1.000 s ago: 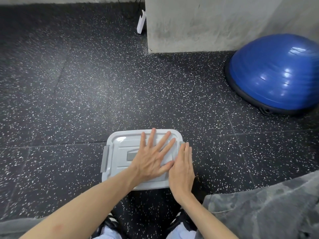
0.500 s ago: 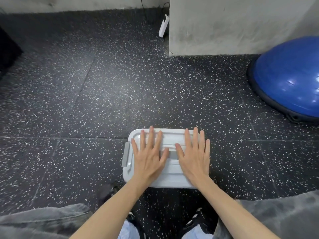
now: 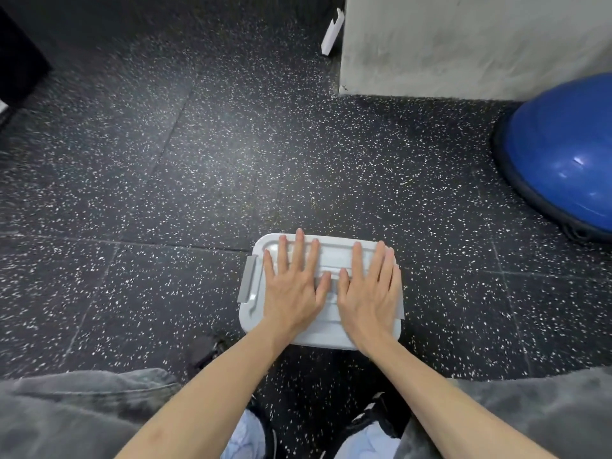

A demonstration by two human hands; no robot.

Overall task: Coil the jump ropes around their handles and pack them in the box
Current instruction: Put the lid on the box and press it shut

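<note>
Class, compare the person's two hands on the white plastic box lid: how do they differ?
The left hand has its fingers spread apart; the right hand keeps its fingers closer together. The left leaves its grey side latch visible; the right reaches the opposite edge. Both lie flat, palms down, on the white plastic box lid.

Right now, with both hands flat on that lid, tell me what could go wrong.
1. Both hands, left and right, press the middle of the lid, so an edge may stay unseated.
2. The left latch shows at the box's side; whether it is clipped cannot be told. The right one is mostly hidden. An unclipped lid could lift off when carried.
3. No ropes are visible, so the packing cannot be checked.
</note>
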